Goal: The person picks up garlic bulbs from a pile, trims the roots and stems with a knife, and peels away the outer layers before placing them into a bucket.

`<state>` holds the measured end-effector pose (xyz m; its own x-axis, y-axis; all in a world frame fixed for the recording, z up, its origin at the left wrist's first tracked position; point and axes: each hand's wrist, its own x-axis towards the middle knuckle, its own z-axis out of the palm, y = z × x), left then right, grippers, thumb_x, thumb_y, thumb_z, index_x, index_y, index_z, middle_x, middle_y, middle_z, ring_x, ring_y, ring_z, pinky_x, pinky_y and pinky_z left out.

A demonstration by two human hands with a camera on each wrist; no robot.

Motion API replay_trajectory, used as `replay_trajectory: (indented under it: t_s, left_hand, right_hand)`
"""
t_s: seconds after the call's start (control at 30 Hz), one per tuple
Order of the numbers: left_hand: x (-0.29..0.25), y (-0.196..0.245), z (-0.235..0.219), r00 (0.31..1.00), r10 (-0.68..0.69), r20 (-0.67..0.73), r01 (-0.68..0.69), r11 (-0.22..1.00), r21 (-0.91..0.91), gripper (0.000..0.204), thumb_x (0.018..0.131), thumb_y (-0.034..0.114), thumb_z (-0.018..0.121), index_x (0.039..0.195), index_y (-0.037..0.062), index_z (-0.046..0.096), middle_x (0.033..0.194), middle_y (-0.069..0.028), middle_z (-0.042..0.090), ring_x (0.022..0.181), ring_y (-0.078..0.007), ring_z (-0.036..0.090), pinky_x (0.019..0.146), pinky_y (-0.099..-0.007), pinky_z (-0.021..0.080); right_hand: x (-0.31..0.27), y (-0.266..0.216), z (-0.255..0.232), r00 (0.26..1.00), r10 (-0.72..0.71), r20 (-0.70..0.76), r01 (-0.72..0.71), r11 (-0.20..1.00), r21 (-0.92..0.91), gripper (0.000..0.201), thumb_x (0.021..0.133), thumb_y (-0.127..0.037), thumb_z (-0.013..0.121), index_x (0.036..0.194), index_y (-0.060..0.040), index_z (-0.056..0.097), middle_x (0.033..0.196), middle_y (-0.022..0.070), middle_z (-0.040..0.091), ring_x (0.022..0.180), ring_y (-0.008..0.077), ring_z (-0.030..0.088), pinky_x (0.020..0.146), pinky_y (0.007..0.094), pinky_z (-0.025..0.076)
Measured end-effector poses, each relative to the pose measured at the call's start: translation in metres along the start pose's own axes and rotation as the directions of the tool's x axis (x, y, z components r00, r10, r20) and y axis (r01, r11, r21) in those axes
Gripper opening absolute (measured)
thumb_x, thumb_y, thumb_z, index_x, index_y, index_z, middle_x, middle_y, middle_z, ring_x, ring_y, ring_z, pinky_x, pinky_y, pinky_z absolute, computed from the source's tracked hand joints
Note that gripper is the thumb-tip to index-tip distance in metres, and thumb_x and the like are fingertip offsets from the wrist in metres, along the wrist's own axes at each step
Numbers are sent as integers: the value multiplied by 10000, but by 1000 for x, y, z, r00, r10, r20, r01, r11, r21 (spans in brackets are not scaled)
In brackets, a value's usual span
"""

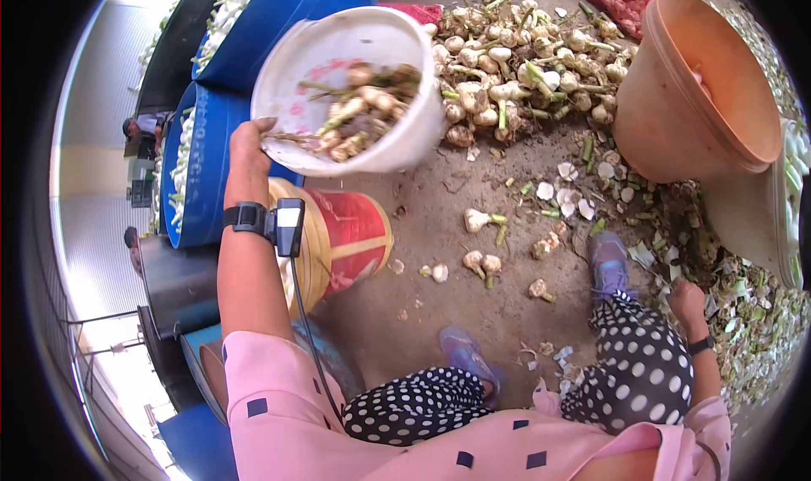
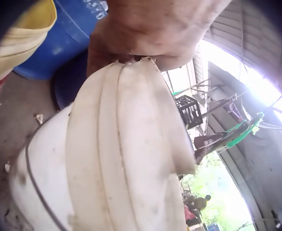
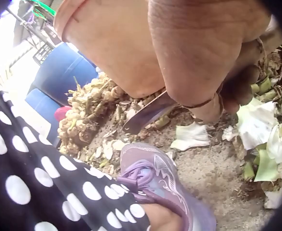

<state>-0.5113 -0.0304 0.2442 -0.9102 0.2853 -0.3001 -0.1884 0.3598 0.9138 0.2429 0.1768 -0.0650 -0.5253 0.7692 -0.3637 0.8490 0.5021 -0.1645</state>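
My left hand (image 1: 247,156) grips the rim of a white bucket (image 1: 338,42), which is tilted so its mouth faces me. Garlic bulbs (image 1: 363,114) with cut stems lie inside it. Seen from the left wrist, the fingers hook over the ribbed rim of the bucket (image 2: 117,154). Beside my right knee, low over the peelings, is my right hand (image 1: 688,302). In the right wrist view that hand (image 3: 203,53) holds a knife (image 3: 148,113), its blade pointing out past the palm; the handle is hidden. A heap of garlic (image 1: 507,76) lies on the ground ahead.
An orange bucket (image 1: 667,101) stands right of the heap. A yellow and red bucket (image 1: 346,236) is below the white one. Blue drums (image 1: 279,25) line the left side. Loose garlic bulbs (image 1: 477,219) and peelings (image 1: 752,337) litter the ground around my shoes (image 1: 608,261).
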Motion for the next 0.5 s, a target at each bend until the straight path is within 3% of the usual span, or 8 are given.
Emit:
replay_trajectory:
  t_s: [0.07, 0.1, 0.17, 0.2, 0.3, 0.4, 0.47, 0.5]
  left_hand:
    - [38, -1, -2, 973, 63, -220, -65, 998, 1, 316, 814, 23, 532, 1089, -130, 510, 1043, -255, 591, 892, -398, 631, 743, -560, 536]
    - [57, -9, 1, 976, 62, -211, -62, 998, 6, 316, 814, 23, 532, 1089, -130, 510, 1043, -255, 591, 892, -398, 631, 743, -560, 536]
    - [94, -40, 6, 940, -19, -341, -53, 978, -200, 338, 830, 23, 479, 1132, -130, 475, 1094, -277, 568, 948, -437, 617, 731, -630, 521]
    - [110, -61, 6, 960, -29, -278, -83, 920, -382, 336, 846, 39, 432, 1137, -123, 473, 1140, -285, 548, 969, -441, 611, 750, -618, 522]
    - [131, -112, 20, 833, 54, -550, -354, 817, -456, 353, 859, 67, 432, 1157, -120, 472, 1192, -270, 535, 1031, -430, 585, 794, -588, 512]
    - [142, -148, 13, 826, -122, -551, -243, 804, -542, 361, 877, 82, 449, 1182, -110, 474, 1193, -251, 545, 1048, -396, 577, 788, -514, 522]
    - [146, -168, 6, 836, -268, -478, -115, 767, -631, 366, 889, 92, 461, 1198, -103, 476, 1194, -239, 551, 1058, -374, 572, 785, -464, 529]
    - [145, -173, 3, 837, -339, -429, -48, 736, -675, 368, 895, 97, 467, 1206, -100, 477, 1194, -233, 554, 1064, -362, 569, 783, -439, 533]
  right_hand:
    - [-1, 3, -1, 1000, 7, 13, -7, 1000, 4, 138, 623, -101, 589, 739, -29, 568, 700, 212, 601, 723, 405, 597, 653, 488, 481]
    - [-1, 3, -3, 1000, 10, 22, -10, 1000, 2, 116, 614, -64, 570, 719, -25, 540, 682, 213, 588, 714, 407, 589, 646, 493, 474]
    - [2, 2, -8, 999, 24, 32, -25, 1000, 16, 107, 614, -49, 562, 713, -23, 532, 679, 217, 584, 709, 411, 586, 642, 494, 472]
    - [3, 1, -10, 999, 28, 36, -29, 999, 30, 99, 614, -33, 554, 708, -20, 525, 676, 220, 580, 704, 416, 583, 639, 496, 469]
    - [7, 7, -16, 996, 40, 83, -42, 999, 24, 148, 612, -15, 560, 760, -12, 557, 705, 223, 595, 722, 414, 593, 646, 493, 471]
    - [20, -2, -23, 992, 38, 124, -36, 999, -17, 192, 624, -26, 586, 814, -8, 587, 733, 222, 611, 744, 409, 602, 654, 487, 476]
    - [30, -14, -29, 991, 78, 109, -74, 996, -41, 176, 608, -102, 643, 756, -18, 597, 688, 216, 588, 717, 412, 588, 650, 478, 478]
    - [37, -19, -31, 990, 38, 139, -27, 997, -79, 200, 625, -55, 604, 821, -20, 594, 720, 224, 607, 737, 403, 604, 667, 477, 491]
